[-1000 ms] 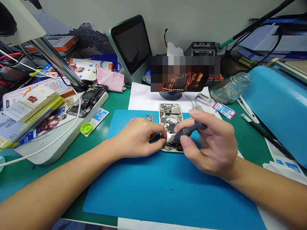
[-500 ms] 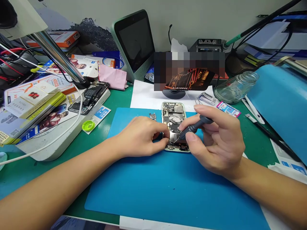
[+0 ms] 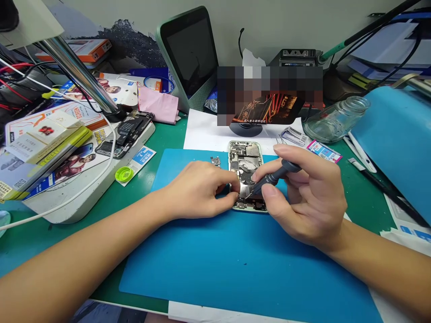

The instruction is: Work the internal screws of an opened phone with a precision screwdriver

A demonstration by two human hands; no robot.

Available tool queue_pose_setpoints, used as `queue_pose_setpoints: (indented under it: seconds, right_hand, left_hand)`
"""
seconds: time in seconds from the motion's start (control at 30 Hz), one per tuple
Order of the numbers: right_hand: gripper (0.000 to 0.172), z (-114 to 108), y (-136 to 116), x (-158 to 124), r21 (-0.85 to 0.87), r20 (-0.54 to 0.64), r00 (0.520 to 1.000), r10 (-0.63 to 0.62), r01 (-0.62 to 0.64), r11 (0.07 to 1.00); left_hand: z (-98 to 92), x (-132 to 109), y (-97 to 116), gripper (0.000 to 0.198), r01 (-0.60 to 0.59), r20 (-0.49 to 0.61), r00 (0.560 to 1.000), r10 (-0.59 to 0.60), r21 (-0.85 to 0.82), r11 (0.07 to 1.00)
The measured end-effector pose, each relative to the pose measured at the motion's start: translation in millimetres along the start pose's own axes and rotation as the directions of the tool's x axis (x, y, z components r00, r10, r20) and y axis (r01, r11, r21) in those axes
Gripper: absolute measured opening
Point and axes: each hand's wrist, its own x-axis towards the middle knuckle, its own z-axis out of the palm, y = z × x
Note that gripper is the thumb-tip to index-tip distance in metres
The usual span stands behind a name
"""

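Observation:
An opened smartphone [image 3: 247,163] lies with its inner parts bare on the blue mat [image 3: 232,264]. My left hand [image 3: 202,190] is closed at its lower left edge, thumb and forefinger gripping the side. In my right hand [image 3: 313,197] is a dark grey screwdriver [image 3: 274,175], tilted down to the left. Its thin tip reaches the lower part of the phone; whether it sits in a screw is too small to tell. A small metal part [image 3: 215,161] rests on the mat just left of the phone's top.
Behind stands a tablet-like screen [image 3: 188,54] beside a phone playing video [image 3: 266,110]. A glass jar [image 3: 336,119] lies on its side at right. On the left, boxes and another opened phone [image 3: 126,134] crowd a white unit, near a green cap [image 3: 124,173].
The view has shifted slightly. Both hands keep almost the same pose, with the screwdriver tip still at the phone's lower part.

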Motion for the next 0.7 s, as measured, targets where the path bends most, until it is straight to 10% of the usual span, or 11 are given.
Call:
queue_pose_setpoints:
  seconds: [0.7]
  right_hand:
    - [0.081, -3.2, 6.6, -1.5, 0.014, 0.041, 0.998, -0.042, 0.041, 0.999]
  left_hand:
    - [-0.1, 0.9, -0.7, 0.014, -0.008, 0.008, 1.0, 0.008, 0.012, 1.0]
